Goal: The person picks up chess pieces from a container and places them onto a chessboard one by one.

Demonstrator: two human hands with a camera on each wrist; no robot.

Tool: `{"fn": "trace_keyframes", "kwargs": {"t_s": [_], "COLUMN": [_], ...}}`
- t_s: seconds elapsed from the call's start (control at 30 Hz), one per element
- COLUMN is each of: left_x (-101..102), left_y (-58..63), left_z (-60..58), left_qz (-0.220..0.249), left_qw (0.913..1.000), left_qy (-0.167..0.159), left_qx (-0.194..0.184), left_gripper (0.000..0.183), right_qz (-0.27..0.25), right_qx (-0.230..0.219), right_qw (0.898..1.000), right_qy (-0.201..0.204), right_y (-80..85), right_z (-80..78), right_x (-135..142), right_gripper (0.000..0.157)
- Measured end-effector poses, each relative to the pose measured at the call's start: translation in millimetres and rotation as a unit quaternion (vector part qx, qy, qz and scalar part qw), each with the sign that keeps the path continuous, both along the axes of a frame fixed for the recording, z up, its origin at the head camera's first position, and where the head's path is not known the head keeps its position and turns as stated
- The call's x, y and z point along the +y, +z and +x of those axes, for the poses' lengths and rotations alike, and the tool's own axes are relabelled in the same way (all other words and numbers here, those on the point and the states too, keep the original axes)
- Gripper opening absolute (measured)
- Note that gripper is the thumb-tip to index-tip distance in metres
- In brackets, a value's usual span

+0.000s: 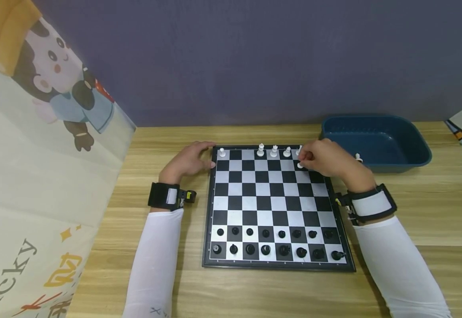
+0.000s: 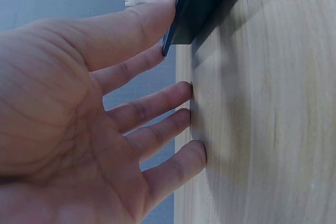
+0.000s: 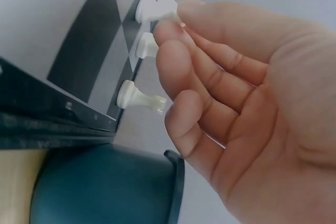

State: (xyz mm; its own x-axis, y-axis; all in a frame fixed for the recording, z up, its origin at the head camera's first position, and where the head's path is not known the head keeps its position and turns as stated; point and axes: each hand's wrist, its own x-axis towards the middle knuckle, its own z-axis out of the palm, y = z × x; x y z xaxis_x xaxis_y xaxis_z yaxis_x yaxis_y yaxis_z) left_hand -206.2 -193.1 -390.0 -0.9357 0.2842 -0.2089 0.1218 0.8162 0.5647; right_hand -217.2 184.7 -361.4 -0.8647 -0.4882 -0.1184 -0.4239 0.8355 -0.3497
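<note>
The right hand [image 1: 330, 160] has its thumb and foremost fingers clamped on a small white chess piece [image 1: 300, 165], its top hidden, over a black square in the second row from the far side of a square, black-framed chessboard [image 1: 263, 190]. The board lies on a wood-grained bench [image 1: 278, 293], its far side near the bench's far edge. The left hand [image 1: 189, 161] has its fingers spread apart, thumb and forefinger touching the board's left side towards its far corner. A crenellated white rook [image 1: 222, 153] stands at that corner; other white pieces [image 1: 274, 151] line the far row. Glossy black chess pieces [image 1: 265, 250] fill the two nearest rows. A dark teal rectangular bin [image 1: 398, 168] sits by the bench's far edge, right of the board.
</note>
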Motion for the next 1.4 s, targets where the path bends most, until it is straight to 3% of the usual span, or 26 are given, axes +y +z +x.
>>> {"fn": "trace_keyframes", "kwargs": {"t_s": [0.17, 0.33, 0.5, 0.63, 0.9, 1.17, 1.4], "left_x": [-0.2, 0.2, 0.2, -0.3, -2.8, -5.0, -5.7], "left_y": [0.7, 0.6, 1.1, 1.2, -0.4, -0.4, -0.5], "left_z": [0.5, 1.4, 0.9, -0.1, -1.5, 0.6, 0.0], "left_qz": [0.001, 0.002, 0.006, 0.007, 0.006, 0.003, 0.005], "left_qw": [1.0, 1.0, 1.0, 1.0, 1.0, 1.0, 1.0], "left_qy": [0.0, 0.003, 0.003, -0.001, -0.005, -0.005, -0.007], "left_qx": [-0.002, -0.004, -0.007, -0.005, -0.003, -0.001, -0.002], "left_gripper": [0.067, 0.067, 0.067, 0.067, 0.067, 0.067, 0.067], "right_qz": [-0.009, -0.02, -0.045, -0.068, -0.031, 0.022, 0.032], "right_qx": [0.02, 0.068, 0.112, 0.12, 0.023, -0.063, -0.079], "right_qw": [1.0, 0.997, 0.991, 0.985, 0.987, 0.982, 0.975], "right_qy": [-0.001, -0.016, -0.061, -0.101, -0.154, -0.177, -0.205], "right_y": [7.9, 17.7, 27.1, 30.4, 21.0, 6.0, 0.0], "right_z": [1.3, 0.7, 0.2, -1.0, -7.0, -11.1, -10.5], "right_x": [3.5, 17.6, 42.8, 64.7, 104.4, 118.6, 122.5], "right_gripper": [0.007, 0.011, 0.021, 0.03, 0.044, 0.053, 0.051]}}
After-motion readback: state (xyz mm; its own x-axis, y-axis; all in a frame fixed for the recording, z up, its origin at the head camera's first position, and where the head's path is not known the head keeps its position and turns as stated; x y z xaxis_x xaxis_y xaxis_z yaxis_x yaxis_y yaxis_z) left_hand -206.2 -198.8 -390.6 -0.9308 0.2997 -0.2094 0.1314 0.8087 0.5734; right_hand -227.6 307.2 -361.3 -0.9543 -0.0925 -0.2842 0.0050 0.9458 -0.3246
